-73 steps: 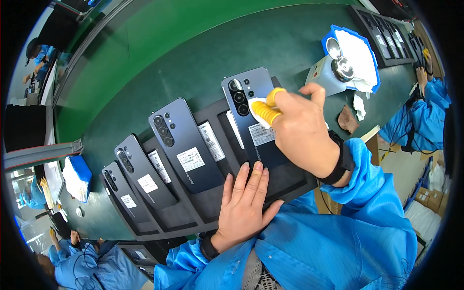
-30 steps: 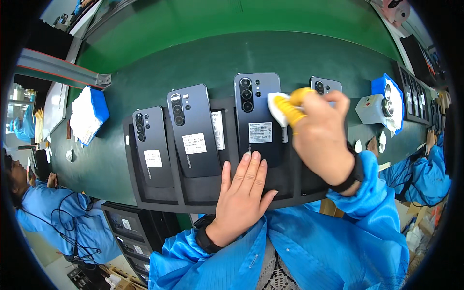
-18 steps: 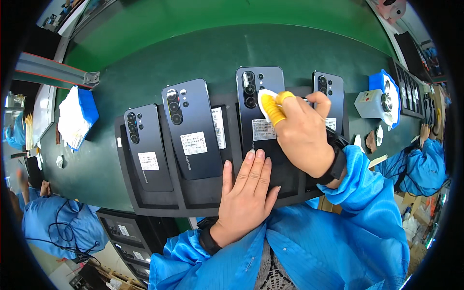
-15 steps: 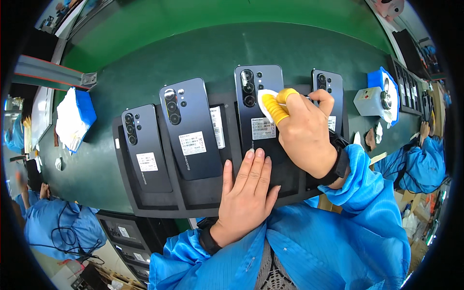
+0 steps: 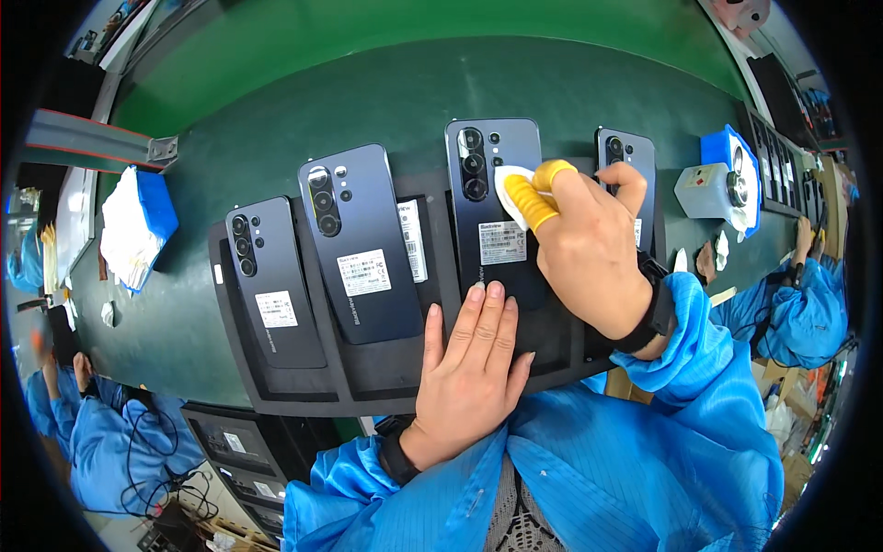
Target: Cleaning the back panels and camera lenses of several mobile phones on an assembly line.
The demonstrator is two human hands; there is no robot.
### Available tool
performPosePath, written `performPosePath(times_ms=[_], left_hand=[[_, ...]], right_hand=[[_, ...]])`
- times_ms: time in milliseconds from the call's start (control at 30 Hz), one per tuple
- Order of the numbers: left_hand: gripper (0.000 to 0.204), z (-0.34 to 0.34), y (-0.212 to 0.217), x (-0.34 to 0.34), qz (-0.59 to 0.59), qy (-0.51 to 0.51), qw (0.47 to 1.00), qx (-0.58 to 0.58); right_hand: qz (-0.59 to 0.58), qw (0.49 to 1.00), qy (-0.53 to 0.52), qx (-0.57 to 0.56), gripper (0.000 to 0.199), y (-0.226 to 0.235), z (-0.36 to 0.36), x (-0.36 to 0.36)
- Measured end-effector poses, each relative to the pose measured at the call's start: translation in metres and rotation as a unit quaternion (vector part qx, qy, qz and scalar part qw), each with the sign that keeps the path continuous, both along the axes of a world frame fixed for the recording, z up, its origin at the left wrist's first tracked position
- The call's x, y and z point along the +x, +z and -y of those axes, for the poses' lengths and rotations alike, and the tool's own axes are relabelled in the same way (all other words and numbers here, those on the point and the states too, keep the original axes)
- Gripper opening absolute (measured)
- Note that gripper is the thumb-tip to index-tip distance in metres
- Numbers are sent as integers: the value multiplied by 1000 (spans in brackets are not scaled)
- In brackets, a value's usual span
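My right hand point(image 5: 593, 244) wears yellow finger covers point(image 5: 532, 201) and pinches a folded white cloth point(image 5: 510, 195) against the back of a dark blue phone point(image 5: 518, 138), beside its cameras and above its white label. Fingers stretched out flat, my left hand point(image 5: 469, 373) rests its fingertips on the lower end of that phone. Two more such phones lie to the left, one close by point(image 5: 382, 308) and one farther out point(image 5: 299, 345). Another phone point(image 5: 641, 152) sits to the right, partly hidden behind my right hand. All lie back side up on a black compartmented tray point(image 5: 368, 400).
On the green table point(image 5: 276, 120), a blue box of white cloths point(image 5: 138, 225) stands at left. At right are a translucent bottle point(image 5: 704, 191) and another blue box point(image 5: 717, 145), with small scraps nearby. Co-workers in blue sit at both sides. More black trays point(image 5: 241, 451) stand below the table edge.
My right hand has shifted slightly right with the cloth along the phone's back. My left hand stays put. The co-worker at the left has moved a little.
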State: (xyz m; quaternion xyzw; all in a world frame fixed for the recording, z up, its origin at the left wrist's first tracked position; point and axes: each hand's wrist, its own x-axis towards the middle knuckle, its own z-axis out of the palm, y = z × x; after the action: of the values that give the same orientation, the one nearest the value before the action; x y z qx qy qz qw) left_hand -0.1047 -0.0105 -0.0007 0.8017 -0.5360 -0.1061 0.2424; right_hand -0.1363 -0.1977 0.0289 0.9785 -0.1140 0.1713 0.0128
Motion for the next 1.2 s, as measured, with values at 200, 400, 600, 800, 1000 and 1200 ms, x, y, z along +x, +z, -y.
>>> performPosePath(times_ms=[200,400,600,800,1000,1200], left_hand=[[62,1,-3,0,2,-1,1000,1],[61,1,-1,0,-4,2,1000,-6],[60,1,-1,1,1,1,1000,-6],[60,1,-1,1,0,3,1000,-4],[60,2,-3,1,-2,-2,1000,-3],[61,1,-1,0,2,2,1000,3]], right_hand=[[15,999,33,1,22,-6,-7,13],[29,999,1,27,21,8,18,12],[26,991,21,127,13,1,9,24],[13,989,69,129,14,-5,5,36],[-2,992,51,116,14,-2,17,3],[22,996,46,80,35,7,17,14]])
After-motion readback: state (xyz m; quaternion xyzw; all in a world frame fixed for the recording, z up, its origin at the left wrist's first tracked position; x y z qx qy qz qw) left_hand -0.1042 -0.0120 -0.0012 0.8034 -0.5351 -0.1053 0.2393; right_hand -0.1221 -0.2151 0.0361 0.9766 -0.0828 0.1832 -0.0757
